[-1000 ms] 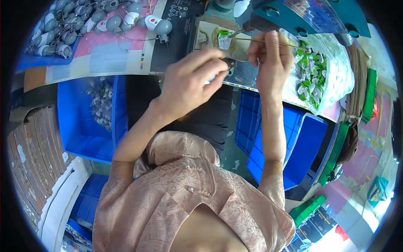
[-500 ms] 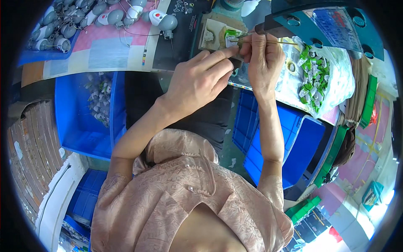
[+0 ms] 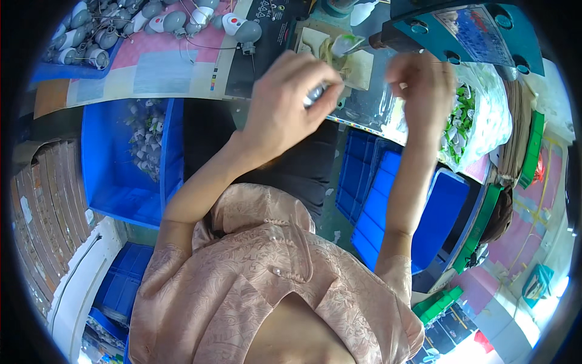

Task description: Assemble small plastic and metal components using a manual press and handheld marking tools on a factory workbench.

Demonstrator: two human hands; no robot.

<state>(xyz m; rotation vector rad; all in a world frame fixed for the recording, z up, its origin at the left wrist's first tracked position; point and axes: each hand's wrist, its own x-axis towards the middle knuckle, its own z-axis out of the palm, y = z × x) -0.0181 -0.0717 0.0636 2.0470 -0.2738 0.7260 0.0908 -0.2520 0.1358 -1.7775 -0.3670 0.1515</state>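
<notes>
My left hand (image 3: 290,103) is curled at the table's front edge, its fingers closed round a small grey-white piece (image 3: 315,94) that is mostly covered. Smeared by motion, my right hand (image 3: 424,85) hovers between the machine and the plastic bag; its fingers and anything in them cannot be made out. A small green-and-white part (image 3: 347,44), blurred, sits at the tip of the machine's dark arm, above a pale fixture block (image 3: 359,68). The clear plastic bag (image 3: 488,130) beside my right hand holds several green-and-white parts (image 3: 462,118).
Grey-and-white lamp-like units (image 3: 173,24) with wires lie at the far left, some in a blue tray (image 3: 73,73). The teal machine (image 3: 479,36) overhangs the right. A blue bin (image 3: 118,182) with small parts stands below left; blue crates (image 3: 370,206) stand below right.
Both hands have left the fixture: my left hand drew back slightly left, my right hand swung right toward the bag. The green-and-white part is now up by the arm's tip. The thin stick no longer shows.
</notes>
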